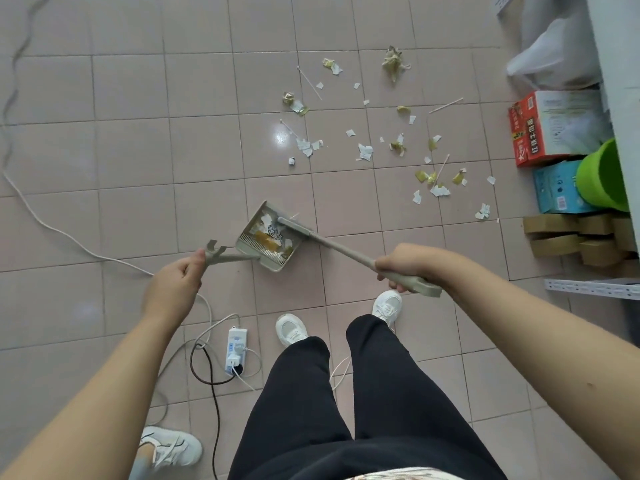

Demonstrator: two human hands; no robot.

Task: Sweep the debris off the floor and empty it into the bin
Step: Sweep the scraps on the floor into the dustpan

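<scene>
A person stands on a pink tiled floor (121, 150), seen from above, with a dustpan (268, 242) in the left hand (175, 284) and a broom (343, 252) in the right hand (403, 265). The left fingers (197, 259) are closed around the top of the dustpan's handle; the right fingers are wrapped tight around the near end of the broom's handle. The dustpan sits on the floor just beyond the person's white shoes (291, 329), its mouth turned to the far right, and the broom's head rests at that mouth. Scraps of white paper and yellow wrapper already lie inside the pan.

Most of the debris (365, 150) is still on the floor, scattered over several tiles beyond and to the right of the pan: torn paper, crumpled yellow-green wrappers and a few thin sticks.

At the right edge, a green bin (601, 174) stands tilted beside a red box (554, 128) and a blue box (554, 187), with brown cartons (571, 237) nearer and a white plastic bag (554, 53) farther back.

Near the person's feet on the left lies a white power strip (235, 346) with plugs in it, and a white cable (41, 216) trails away across the floor to the far left. Another person's sneaker (169, 446) shows at the near left.
</scene>
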